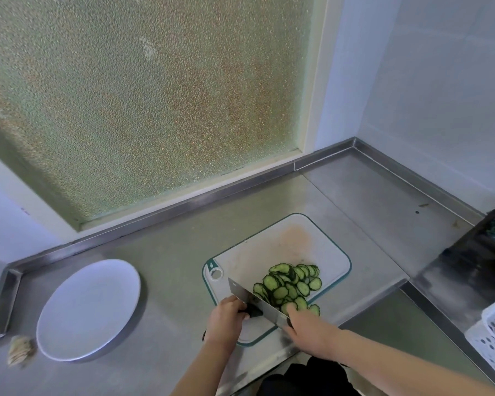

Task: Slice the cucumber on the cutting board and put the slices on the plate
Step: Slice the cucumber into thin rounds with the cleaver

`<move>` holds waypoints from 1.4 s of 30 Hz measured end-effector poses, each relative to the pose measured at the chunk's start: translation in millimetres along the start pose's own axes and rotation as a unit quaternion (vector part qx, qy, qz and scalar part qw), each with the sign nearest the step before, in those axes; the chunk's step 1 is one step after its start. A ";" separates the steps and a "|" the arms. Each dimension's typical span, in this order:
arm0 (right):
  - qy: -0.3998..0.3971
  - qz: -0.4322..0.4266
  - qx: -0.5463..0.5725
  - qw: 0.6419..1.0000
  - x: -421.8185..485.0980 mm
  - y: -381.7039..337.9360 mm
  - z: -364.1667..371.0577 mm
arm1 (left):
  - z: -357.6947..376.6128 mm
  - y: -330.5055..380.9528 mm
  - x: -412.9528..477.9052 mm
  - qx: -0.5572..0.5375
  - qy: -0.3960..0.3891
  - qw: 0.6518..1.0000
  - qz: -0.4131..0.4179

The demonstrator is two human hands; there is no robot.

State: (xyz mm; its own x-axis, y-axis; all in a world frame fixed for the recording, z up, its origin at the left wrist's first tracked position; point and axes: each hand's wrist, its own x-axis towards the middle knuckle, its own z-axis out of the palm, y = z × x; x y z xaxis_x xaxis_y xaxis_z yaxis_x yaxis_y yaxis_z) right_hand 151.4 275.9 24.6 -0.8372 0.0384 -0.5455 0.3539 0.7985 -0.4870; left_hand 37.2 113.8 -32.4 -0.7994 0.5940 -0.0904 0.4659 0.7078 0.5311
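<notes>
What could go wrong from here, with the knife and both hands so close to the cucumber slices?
1. The right hand touches the cucumber slices right beside the knife, which the left hand grips; a slip might nick a fingertip.
2. The plate stands apart, left of the cutting board; slices carried across may drop on the counter.
3. Some slices lie near the board's edge and could slide off.

Kitchen: steel counter point(166, 261), cutting board point(283, 247).
</notes>
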 end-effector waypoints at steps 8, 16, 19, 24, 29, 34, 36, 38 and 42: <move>0.017 0.017 0.007 1.000 15.3 -6.0 4.8 | 0.2 0.7 -5.3 0.010 0.007 1.000 -0.001; 0.075 0.010 0.025 0.997 9.3 -9.3 -3.9 | 1.1 -0.5 -10.6 0.009 0.012 1.000 0.014; 0.072 -0.007 0.023 0.997 3.2 -13.6 -9.4 | -0.1 -0.3 -10.4 -0.004 0.015 1.000 0.010; 0.058 -0.011 -0.002 0.998 -6.9 -21.1 -14.3 | 2.4 -2.8 -10.0 -0.035 0.026 0.999 0.013; 0.050 -0.001 -0.026 0.998 -10.2 -24.3 -13.6 | 3.8 -4.6 -6.2 -0.042 0.014 0.999 0.001; 0.048 -0.003 -0.044 0.998 -9.8 -24.9 -11.5 | 5.3 -5.2 -4.6 -0.046 0.015 0.999 -0.010; 0.045 -0.005 -0.042 0.998 -10.8 -25.3 -11.1 | 4.3 -3.8 -4.5 -0.040 0.013 0.999 -0.016; 0.040 -0.004 -0.040 0.998 -12.6 -25.7 -10.6 | 3.4 -2.1 -3.9 -0.040 0.011 0.999 -0.018; 0.026 -0.002 -0.046 0.999 -15.8 -26.9 -10.0 | 2.6 -0.6 -3.9 -0.036 0.005 0.999 -0.021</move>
State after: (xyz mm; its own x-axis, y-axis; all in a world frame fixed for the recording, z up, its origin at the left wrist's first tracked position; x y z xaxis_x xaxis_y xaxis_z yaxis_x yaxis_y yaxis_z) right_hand 151.0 259.8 53.2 -0.8601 0.0650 -0.5059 0.3134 0.8499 -0.4236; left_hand 41.0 112.0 -34.6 -0.8223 0.5592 -0.1054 0.4025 0.7025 0.5870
